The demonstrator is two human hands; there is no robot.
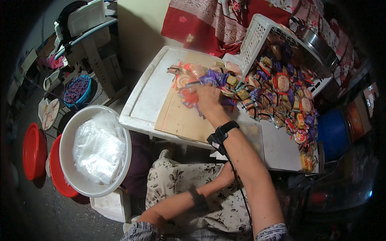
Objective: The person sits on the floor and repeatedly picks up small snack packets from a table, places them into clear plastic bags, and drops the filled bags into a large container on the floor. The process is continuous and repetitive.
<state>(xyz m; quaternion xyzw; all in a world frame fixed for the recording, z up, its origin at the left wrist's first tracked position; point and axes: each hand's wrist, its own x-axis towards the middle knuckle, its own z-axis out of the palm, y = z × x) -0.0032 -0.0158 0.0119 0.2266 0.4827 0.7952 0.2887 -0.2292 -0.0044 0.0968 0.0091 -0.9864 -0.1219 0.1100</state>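
My right hand reaches over a small heap of wrapped snacks on a wooden board. Its fingers are at a blurred red-and-clear packet; whether they grip it is unclear. Purple packets and round clear-wrapped ones lie around the fingertips. Below the table's front edge, over the patterned cloth on my lap, is my left hand. My right forearm partly covers it, and its fingers are hidden. Both wrists wear black bands.
A white perforated basket lies tipped at the back right, a large pile of mixed wrapped snacks spilling from it. A translucent flat bag rests at the table front. Left stand a white basin of clear plastic bags and red basins.
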